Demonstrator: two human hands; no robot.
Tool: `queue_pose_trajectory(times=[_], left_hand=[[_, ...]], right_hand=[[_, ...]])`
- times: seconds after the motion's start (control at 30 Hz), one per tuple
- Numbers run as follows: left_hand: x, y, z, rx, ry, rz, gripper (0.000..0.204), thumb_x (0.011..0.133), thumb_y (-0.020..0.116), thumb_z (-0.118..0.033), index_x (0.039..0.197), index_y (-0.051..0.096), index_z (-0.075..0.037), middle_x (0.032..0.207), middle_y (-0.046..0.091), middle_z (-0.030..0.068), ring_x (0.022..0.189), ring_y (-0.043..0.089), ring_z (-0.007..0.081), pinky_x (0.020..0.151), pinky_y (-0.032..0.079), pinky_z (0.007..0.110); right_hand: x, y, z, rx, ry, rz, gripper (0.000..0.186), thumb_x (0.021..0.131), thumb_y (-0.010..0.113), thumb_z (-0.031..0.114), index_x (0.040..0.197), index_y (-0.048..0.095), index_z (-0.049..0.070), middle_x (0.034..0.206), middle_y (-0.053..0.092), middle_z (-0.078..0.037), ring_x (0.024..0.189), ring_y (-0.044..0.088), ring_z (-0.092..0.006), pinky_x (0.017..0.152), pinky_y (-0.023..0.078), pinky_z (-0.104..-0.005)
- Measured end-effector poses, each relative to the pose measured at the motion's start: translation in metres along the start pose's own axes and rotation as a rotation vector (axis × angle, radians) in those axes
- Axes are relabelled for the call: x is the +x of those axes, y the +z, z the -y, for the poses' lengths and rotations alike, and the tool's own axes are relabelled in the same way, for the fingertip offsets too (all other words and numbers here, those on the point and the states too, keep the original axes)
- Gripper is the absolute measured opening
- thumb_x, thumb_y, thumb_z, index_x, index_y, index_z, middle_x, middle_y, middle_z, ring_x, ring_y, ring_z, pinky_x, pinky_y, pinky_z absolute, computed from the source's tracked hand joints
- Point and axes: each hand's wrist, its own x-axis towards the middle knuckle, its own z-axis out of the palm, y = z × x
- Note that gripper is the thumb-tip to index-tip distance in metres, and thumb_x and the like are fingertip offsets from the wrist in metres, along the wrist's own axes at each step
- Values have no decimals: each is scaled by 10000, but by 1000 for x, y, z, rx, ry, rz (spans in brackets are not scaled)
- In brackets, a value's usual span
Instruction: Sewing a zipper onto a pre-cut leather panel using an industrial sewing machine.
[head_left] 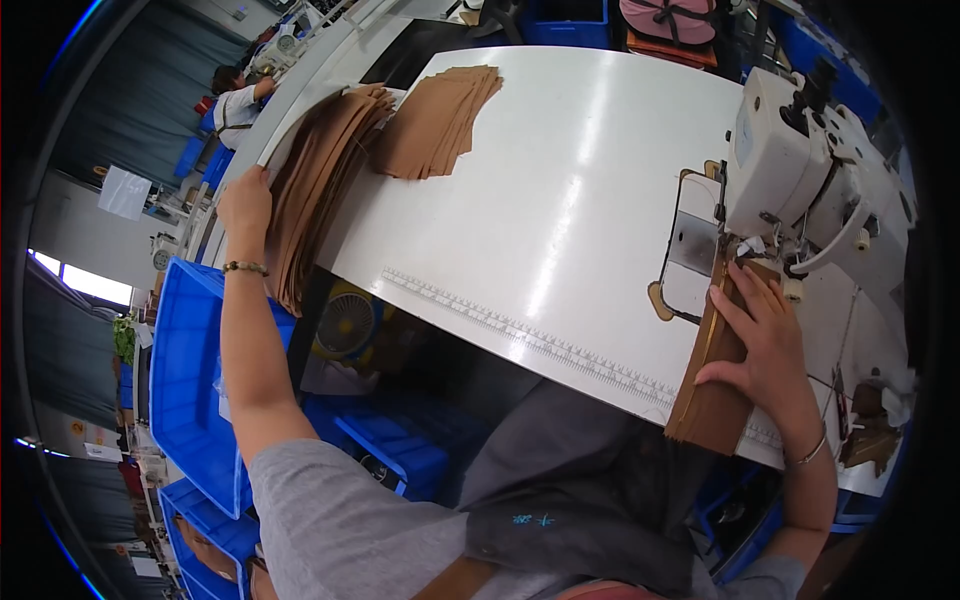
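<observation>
My left hand (pixel 246 207) reaches out to the far left, fingers pinched at the outer edge of a thick stack of brown sheet pieces (pixel 318 175). The stack hangs partly over the table's left edge. My right hand (pixel 757 335) lies on a long folded brown piece (pixel 709 400), fingers spread and thumb apart. That piece runs from under the head of a white sewing machine (pixel 790 160) to the table's front edge. Its far end is hidden beneath the machine. A second, fanned-out pile of brown pieces (pixel 437 120) rests on the table beside the stack.
The white table (pixel 540 200) has a printed ruler (pixel 530 335) along its front edge. Blue bins (pixel 195 380) stand at the left, with a fan (pixel 347 322) under the table. A pink cushion-like object (pixel 670 20) sits at the back. Another person (pixel 237 105) works far left.
</observation>
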Motion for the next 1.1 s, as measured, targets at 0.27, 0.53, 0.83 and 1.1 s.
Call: queue_pose_trajectory(times=[0.27,0.53,0.83,1.1], left_hand=[[-34,-107,-96,-315,408,-61,294,1018,596,-222,1254,676,-65,901,726,217,807,699,429,703,542,504],[-164,-168,-220,-1176,1046,968,521,966,624,-72,1467,509,15,852,687,208,682,680,387,653,535,447],[-208,-183,-312,-1789,1060,1169,462,1066,563,-113,1505,503,17,768,623,54,622,574,118,606,453,257],[-207,-125,-361,-988,1063,187,509,1039,583,-254,1484,524,-14,1458,595,173,1386,523,354,1151,386,502]], right_hand=[[1,-4,1,-4,38,38,979,631,774,717,1350,666,61,1533,513,-198,1404,504,-375,1048,427,-468],[-2,-3,0,26,18,32,994,622,772,717,1382,642,88,1562,494,-185,1416,490,-385,1057,415,-475],[-3,9,-6,257,56,-67,634,765,816,414,1267,676,52,1347,669,-149,1212,643,-320,1101,446,-488],[-7,6,-8,165,-38,-115,617,817,779,473,1262,679,59,1265,709,-114,1177,666,-301,1130,424,-491]])
